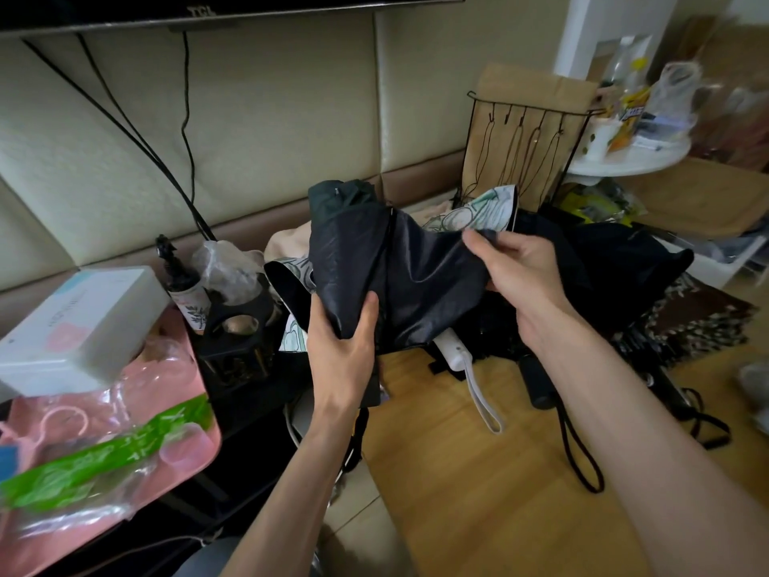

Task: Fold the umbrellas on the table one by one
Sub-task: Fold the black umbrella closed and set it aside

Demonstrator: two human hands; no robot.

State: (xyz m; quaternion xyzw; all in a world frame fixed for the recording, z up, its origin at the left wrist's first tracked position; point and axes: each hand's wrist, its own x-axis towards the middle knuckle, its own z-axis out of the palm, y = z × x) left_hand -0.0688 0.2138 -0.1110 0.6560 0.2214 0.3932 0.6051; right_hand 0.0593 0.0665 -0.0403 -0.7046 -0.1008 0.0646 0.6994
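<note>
Holding one black shiny-fabric folding umbrella [399, 281] above the light wooden table [478, 472]: fingers of my left hand [345, 347] grip its gathered base, fingers of my right hand [516, 264] pinch a loose panel. Canopy not yet pleated. Outstanding, I judge: white-handled leaf-print umbrella [455, 351], black-handled umbrella [537, 381].

Bare forearms extended forward, left hand [345, 347] gripping black umbrella [416, 276], right hand [520, 264] pinching its edge

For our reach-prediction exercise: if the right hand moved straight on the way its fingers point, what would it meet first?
Probably the black umbrella canopy that the right hand pinches; depth beyond is unclear.
</note>
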